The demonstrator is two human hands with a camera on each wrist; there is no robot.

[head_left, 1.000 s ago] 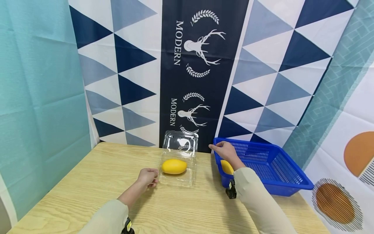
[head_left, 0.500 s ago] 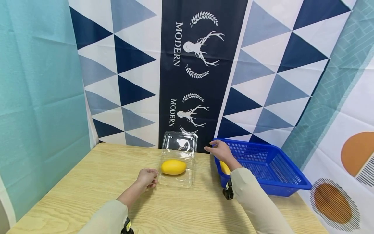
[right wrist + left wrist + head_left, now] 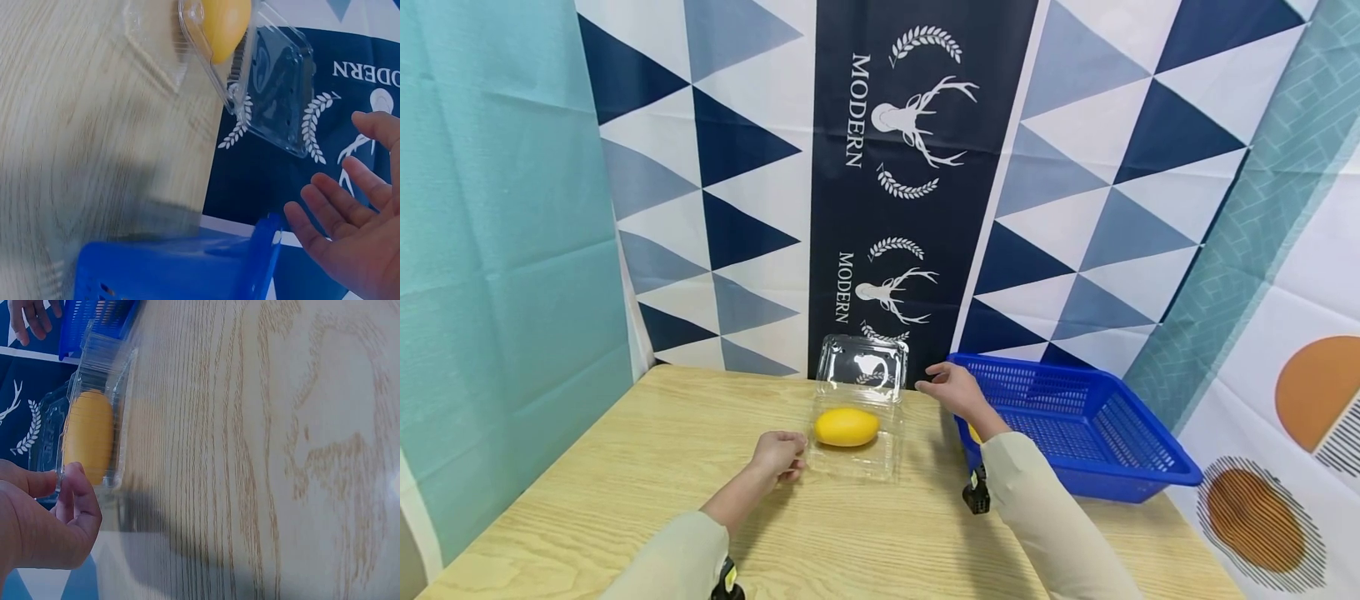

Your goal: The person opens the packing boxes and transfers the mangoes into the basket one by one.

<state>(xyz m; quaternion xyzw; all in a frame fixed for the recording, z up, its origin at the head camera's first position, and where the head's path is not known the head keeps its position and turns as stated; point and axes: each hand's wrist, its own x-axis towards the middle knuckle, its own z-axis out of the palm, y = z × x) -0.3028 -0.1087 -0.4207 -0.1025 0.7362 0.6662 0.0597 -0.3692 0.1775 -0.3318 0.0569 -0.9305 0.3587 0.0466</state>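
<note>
A clear plastic clamshell box [image 3: 886, 454] lies on the table with its lid [image 3: 862, 367] raised at the back. Inside the box, toward its left half, rests a yellow mango [image 3: 847, 427]. My left hand [image 3: 779, 456] pinches the box's left rim between thumb and fingers, which the left wrist view [image 3: 62, 506] shows up close. My right hand [image 3: 953, 390] hovers to the right of the lid, over the near-left corner of the blue basket [image 3: 1120, 483]. Its fingers are spread and hold nothing. A second yellow mango [image 3: 974, 434] in the basket is mostly hidden behind my right wrist.
The blue plastic basket with slotted walls stands at the right side of the wooden table [image 3: 647, 467]. A patterned cloth [image 3: 917, 208] hangs right behind the table's back edge, close to the raised lid. Teal cloth [image 3: 512, 275] hangs along the left.
My right hand has moved left from above the basket toward the box's lid, covering more of the mango in the basket. My left hand and the box have stayed in place.
</note>
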